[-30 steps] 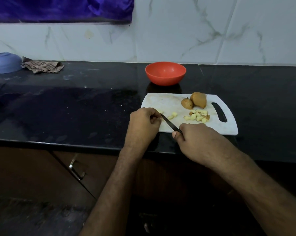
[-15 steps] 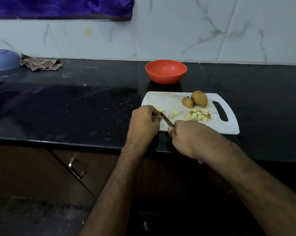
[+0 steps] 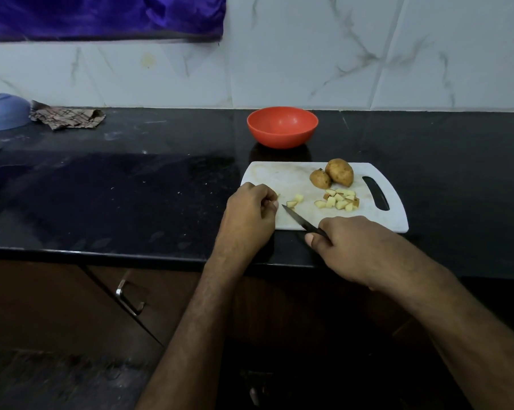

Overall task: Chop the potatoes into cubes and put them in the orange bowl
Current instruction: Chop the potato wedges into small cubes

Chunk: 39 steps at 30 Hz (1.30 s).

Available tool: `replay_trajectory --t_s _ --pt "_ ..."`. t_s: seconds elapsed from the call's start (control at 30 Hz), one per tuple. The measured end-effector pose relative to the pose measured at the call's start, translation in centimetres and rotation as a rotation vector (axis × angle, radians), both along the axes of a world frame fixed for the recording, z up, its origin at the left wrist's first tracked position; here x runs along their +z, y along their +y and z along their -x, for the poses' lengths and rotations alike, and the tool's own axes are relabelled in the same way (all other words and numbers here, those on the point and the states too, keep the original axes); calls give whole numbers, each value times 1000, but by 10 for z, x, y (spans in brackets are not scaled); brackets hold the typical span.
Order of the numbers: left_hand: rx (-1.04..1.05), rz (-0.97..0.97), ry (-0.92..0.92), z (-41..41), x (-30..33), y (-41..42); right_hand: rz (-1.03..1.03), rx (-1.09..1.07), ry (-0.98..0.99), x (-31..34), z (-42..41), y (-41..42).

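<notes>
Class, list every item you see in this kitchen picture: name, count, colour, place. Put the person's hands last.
Bowl: one, orange, on the counter behind the board.
Chopping board: one, white, near the counter's front edge.
Potatoes: two unchopped pieces, brown, at the back of the board.
Potato cubes: a small pile plus a few strays, pale yellow, mid-board.
Knife: one, dark, over the board.
Blue bowl: one, upside down, far left.
Cloth: one, brown checked, beside the blue bowl.
Curtain: one, purple, top left.
Left hand: closed on a small potato piece.
Right hand: grips the knife.
</notes>
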<state>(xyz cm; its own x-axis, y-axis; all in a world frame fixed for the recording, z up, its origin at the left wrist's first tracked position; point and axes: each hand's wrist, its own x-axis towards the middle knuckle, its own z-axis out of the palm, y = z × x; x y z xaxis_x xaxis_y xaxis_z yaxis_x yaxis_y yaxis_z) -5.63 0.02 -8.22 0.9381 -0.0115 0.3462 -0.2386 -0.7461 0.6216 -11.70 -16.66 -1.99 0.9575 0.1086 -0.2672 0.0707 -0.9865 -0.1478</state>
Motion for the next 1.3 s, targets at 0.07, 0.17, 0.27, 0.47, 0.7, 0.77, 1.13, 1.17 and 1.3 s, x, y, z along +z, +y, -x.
replay_trajectory --t_s 0.07,0.17,0.27,0.47,0.7,0.77,1.13,1.17,1.3 --pt "-42 -31 23 0 0 -1 5 -15 -60 -4 -3 -7" --pt "-48 -61 22 -3 1 -6 -7 -36 -106 -5 -7 -16" --pt "-28 -65 19 -5 3 -20 -12 -52 -120 -6 -10 -25" --pt "-51 -87 93 -10 9 -51 -30 -82 -145 -11 -12 -40" --pt "-93 -46 48 -22 10 -68 -29 -119 -168 -10 -11 -51" --pt "-97 -5 29 -22 8 -65 -32 -123 -171 -11 -12 -52" --pt "50 -208 0 -26 10 -5 -88 -80 -172 -7 -15 -30" --pt "57 -241 40 -27 11 0 -87 -76 -168 -7 -15 -28" --pt "34 -162 77 -28 7 9 -86 -61 -155 -10 -17 -22"
